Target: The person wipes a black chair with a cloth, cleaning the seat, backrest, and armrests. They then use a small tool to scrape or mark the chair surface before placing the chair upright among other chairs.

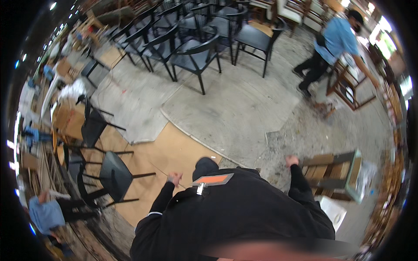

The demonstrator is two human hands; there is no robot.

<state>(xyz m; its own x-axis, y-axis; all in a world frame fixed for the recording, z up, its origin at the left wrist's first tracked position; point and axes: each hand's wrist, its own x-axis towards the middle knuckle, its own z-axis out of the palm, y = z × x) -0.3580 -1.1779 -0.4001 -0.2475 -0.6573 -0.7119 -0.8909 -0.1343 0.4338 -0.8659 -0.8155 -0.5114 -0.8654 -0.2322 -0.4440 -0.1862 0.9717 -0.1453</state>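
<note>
My left hand hangs low at my left side over brown cardboard sheeting, its fingers curled. A thin dark line passes by these fingers; whether it is a stick or cord in the hand I cannot make out. The closest thing on that side is a black chair with a dark seat, apart from the hand. Out to my right, my right hand is loosely closed, with nothing seen in it. Beside it stands a low wooden frame with cardboard pieces, not touched by the hand.
Rows of black chairs stand ahead on the grey concrete floor. At far right a person in blue grips a brown wooden chair frame. Another person is at lower left. A white box sits by my right side.
</note>
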